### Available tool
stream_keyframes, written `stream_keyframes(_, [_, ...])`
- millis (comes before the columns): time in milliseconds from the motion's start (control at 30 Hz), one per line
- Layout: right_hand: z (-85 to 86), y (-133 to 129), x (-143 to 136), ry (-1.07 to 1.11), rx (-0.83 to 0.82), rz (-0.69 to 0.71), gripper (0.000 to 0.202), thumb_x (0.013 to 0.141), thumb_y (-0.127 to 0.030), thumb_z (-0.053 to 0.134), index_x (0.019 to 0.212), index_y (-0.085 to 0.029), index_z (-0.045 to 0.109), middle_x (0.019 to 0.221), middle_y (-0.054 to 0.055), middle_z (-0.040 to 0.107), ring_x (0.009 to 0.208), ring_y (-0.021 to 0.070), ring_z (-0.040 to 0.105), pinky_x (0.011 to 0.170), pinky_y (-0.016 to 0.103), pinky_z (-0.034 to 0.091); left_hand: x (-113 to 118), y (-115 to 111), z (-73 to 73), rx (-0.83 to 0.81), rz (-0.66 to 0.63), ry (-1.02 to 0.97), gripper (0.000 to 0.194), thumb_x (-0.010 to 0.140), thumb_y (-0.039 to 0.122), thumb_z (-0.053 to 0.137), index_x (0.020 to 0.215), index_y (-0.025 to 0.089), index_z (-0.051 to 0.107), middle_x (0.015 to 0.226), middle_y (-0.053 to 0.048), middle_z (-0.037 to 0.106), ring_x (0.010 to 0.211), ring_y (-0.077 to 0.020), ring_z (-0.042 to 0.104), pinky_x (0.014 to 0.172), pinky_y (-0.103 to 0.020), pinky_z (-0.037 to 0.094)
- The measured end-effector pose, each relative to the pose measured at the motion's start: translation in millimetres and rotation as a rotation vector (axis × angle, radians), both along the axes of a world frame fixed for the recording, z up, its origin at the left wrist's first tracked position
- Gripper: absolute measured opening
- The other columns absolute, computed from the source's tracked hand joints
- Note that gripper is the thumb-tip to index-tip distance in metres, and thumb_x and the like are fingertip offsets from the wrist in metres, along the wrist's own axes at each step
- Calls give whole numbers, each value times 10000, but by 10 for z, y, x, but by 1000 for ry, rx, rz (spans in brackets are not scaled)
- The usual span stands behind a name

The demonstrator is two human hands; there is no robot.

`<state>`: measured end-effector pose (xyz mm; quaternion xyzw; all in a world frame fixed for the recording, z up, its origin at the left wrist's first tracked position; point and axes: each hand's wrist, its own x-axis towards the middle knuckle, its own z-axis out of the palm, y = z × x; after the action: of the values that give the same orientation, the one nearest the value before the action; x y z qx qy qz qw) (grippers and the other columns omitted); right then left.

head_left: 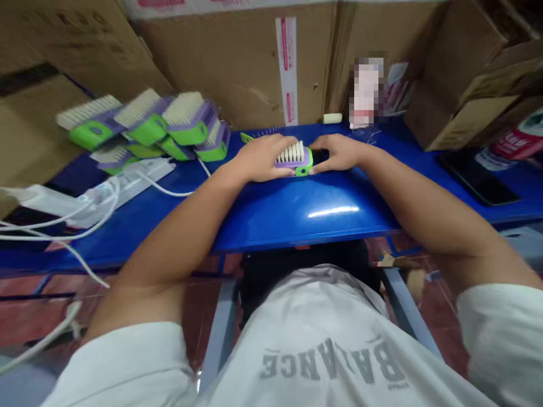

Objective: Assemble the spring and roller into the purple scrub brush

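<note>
A scrub brush [296, 159] with a purple and green body and pale bristles facing up is at the middle of the blue table. My left hand [268, 156] is closed around its left part, covering some of the bristles and body. At its right end, the thumb and forefinger of my right hand [339, 152] touch the green edge from both sides, with a dark gap between them. Just behind my left hand lies a green piece [246, 137] with a row of thin bristles, partly hidden.
Several similar brushes [186, 118] are stacked at the back left beside a white power strip [127, 183] with loose cables. Cardboard boxes [237, 68] wall the back. A small cream cylinder [332, 118] lies there. A black phone [477, 178] and a red-labelled bottle [515, 141] are at right.
</note>
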<state>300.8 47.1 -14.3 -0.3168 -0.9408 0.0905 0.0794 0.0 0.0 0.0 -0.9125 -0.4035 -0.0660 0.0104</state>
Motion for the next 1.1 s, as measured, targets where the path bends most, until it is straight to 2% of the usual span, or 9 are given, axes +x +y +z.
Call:
stream_keyframes(267, [-37, 50, 31, 13, 1, 36, 951, 1009, -962, 703, 1451, -131, 842, 1344, 167, 850, 1199, 354, 750, 1030, 438, 516, 1, -12, 5, 16, 39, 54, 916, 1086, 630, 698, 1875, 251, 429, 1803, -156, 623, 1658, -406, 618, 1387, -487, 489])
stream_keyframes(400, [-30, 36, 28, 26, -6, 28, 989, 991, -983, 706, 1466, -127, 845, 1374, 179, 850, 1236, 372, 752, 1050, 449, 529, -13, -2, 3, 10, 24, 35, 914, 1082, 645, 697, 1864, 243, 447, 1797, -163, 629, 1651, -410, 624, 1383, -500, 496])
stream_keyframes(867, [-43, 46, 34, 66, 13, 52, 958, 978, -991, 715, 1420, -156, 871, 1309, 149, 874, 1167, 344, 766, 1006, 438, 546, -36, 34, -23, 8, 1, 3, 911, 1076, 640, 713, 1859, 251, 459, 1783, -165, 640, 1641, -427, 627, 1380, -540, 499])
stream_keyframes(1100, [-53, 56, 32, 54, 17, 42, 1005, 969, -1005, 700, 1430, -127, 864, 1330, 169, 866, 1170, 341, 760, 994, 422, 534, -21, 1, 2, 13, 12, 19, 908, 1077, 630, 708, 1859, 244, 455, 1776, -165, 646, 1634, -415, 636, 1377, -527, 506])
